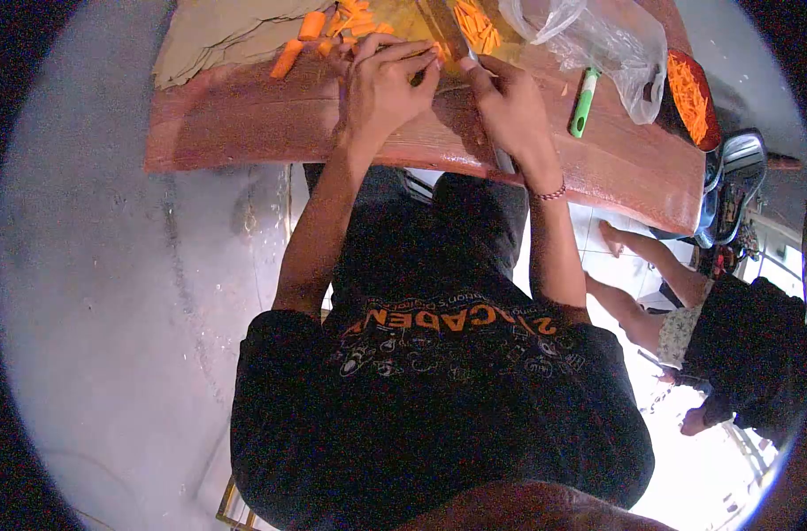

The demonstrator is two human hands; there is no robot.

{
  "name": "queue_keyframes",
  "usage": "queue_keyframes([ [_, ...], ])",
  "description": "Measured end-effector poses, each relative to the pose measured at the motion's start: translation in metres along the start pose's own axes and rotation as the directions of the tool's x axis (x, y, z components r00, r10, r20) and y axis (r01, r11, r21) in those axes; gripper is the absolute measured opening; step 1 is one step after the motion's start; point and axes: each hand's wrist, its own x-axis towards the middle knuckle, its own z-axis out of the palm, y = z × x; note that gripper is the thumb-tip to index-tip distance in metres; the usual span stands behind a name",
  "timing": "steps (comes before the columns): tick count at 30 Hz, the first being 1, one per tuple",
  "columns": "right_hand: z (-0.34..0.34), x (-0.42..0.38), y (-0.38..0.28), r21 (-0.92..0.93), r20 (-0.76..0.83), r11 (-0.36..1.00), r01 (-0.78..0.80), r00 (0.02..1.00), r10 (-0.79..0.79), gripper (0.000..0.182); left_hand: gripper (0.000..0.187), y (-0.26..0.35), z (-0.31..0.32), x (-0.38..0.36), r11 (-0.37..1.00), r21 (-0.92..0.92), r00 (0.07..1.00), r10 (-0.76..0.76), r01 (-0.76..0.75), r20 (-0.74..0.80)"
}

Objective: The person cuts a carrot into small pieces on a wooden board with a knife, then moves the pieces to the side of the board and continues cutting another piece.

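My left hand [384, 88] is arched palm-down at the table's near edge, its thumb and index finger curved into a loop, and the tips come together on a small piece of carrot [438, 51] right beside the blade. My right hand [512, 106] is closed around the knife [445, 28], whose blade points toward twelve o'clock over a yellowish surface [405, 18]. A braided red-and-white bracelet [549, 194] circles my right wrist.

From my right hand, a heap of cut carrot sticks [479, 28] lies at eleven o'clock, just beside the blade. More carrot strips [354, 16] sit at eleven o'clock from my left hand, with thick carrot chunks [311, 26] near them at ten. A brown, creased sheet [231, 37] covers the tabletop farther out at ten.

At three o'clock from my right hand I have a green-and-white handled tool [585, 103] lying on the reddish wooden table [625, 164]; a clear plastic bag [618, 49] is crumpled at two. Well out at three, a red tray [710, 133] holds shredded carrot [687, 93].

My black shirt [439, 398] has orange print reading "ACADEM" with what looks like a "2"; smaller pale lettering includes "Digital", above white doodles. I can make out no brand on the tool or bag. Another person [731, 345] is at four o'clock, apart from the table.
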Motion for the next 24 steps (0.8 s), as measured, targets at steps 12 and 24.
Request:
queue_keyframes([
  [12,-0.001,-0.011,-0.006,-0.047,0.080,0.991,-0.124,0.989,0.127,0.040,0.015,0.000,-0.001,0.000,1.000,0.021,1.000,0.001,0.000,-0.023],
  [24,0.000,-0.015,-0.002,-0.052,0.022,0.997,-0.052,0.998,0.053,0.040,0.018,-0.006,0.002,-0.002,0.999,0.017,1.000,0.027,-0.027,0.000],
])
